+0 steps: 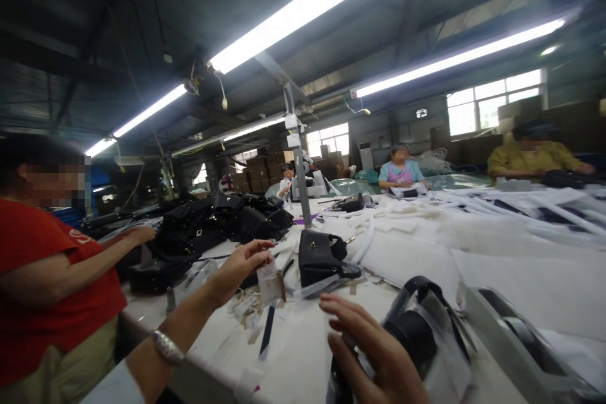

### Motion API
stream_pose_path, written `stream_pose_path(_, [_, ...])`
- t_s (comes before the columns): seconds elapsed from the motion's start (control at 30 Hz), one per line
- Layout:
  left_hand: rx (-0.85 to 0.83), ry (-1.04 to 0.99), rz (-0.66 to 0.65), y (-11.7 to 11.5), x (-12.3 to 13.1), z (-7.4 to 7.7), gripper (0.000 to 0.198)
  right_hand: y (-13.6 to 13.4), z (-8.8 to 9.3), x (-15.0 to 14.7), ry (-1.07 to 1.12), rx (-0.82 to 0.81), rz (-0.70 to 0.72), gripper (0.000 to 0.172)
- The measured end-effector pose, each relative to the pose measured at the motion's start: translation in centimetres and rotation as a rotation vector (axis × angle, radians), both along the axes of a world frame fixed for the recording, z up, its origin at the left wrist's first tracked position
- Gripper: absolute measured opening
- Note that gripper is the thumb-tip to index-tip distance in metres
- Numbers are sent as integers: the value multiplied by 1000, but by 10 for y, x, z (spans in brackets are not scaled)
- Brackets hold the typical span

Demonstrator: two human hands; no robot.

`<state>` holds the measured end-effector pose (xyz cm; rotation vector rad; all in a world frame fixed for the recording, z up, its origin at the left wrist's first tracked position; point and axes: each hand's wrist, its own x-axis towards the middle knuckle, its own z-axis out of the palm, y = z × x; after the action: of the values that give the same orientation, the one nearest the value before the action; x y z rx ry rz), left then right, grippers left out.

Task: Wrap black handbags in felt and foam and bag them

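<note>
My left hand [246, 262] reaches over the white table, thumb and fingers pinched on a small clear plastic packet [269, 281] that hangs below them. Its contents are too blurred to name. My right hand [374, 347] is at the lower middle, fingers stretched out and apart, with nothing seen in its grasp. Just beside and partly behind it lies a black handbag [411, 331] with clear wrapping around it. Another black handbag [319, 259] stands upright beyond my hands. A loose pile of small tags and cords [249, 306] lies under my left hand, near a black strip [267, 331].
Black bags [213, 224] are heaped at the back left, where a person in a red shirt [52, 271] stands. White sheets [416, 246] cover the right side. A grey tape dispenser [516, 347] sits front right. A metal post [302, 186] rises mid-table. Other people sit across.
</note>
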<state>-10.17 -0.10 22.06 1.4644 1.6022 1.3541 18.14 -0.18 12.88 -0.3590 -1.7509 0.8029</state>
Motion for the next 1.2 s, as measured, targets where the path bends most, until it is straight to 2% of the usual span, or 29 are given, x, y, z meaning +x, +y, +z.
stream_pose_path(0.1, [-10, -52, -87, -18, 34, 7, 42, 5, 16, -18, -24, -103, 98, 56])
stream_pose_path(0.2, [-7, -96, -162, -36, 64, 9, 40, 0, 17, -27, -10, -225, 165, 74])
stream_pose_path(0.27, [-11, -116, -215, -47, 81, 9, 38, -7, 11, -26, 24, -314, 222, 73])
stream_pose_path(0.37, [-14, -157, -277, -59, 101, 8, 34, -16, 0, -14, 75, -427, 297, 61])
stream_pose_path(0.43, [-8, -193, -290, -62, 109, 5, 32, -20, -6, -1, 93, -464, 279, 52])
stream_pose_path(0.57, [-4, -269, -315, -61, 114, -3, 32, -21, -12, 24, 126, -485, 174, 37])
stream_pose_path(0.67, [3, -319, -337, -57, 116, -11, 34, -21, -15, 36, 113, -482, 80, 39])
stream_pose_path(0.8, [38, -333, -325, -53, 120, -22, 38, -26, -14, 46, 97, -287, -185, 29])
stream_pose_path(0.87, [35, -316, -309, -51, 121, -25, 40, -30, -11, 50, 113, -251, -271, 27])
stream_pose_path(1.0, [12, -170, -311, -48, 119, -28, 40, -34, -9, 54, 123, -373, -252, 32])
stream_pose_path(1.1, [22, -35, -354, -47, 113, -29, 36, -30, -15, 57, 106, -383, -198, 36])
stream_pose_path(1.2, [11, -89, -385, -49, 108, -31, 35, -24, -21, 59, 105, -363, -274, 33])
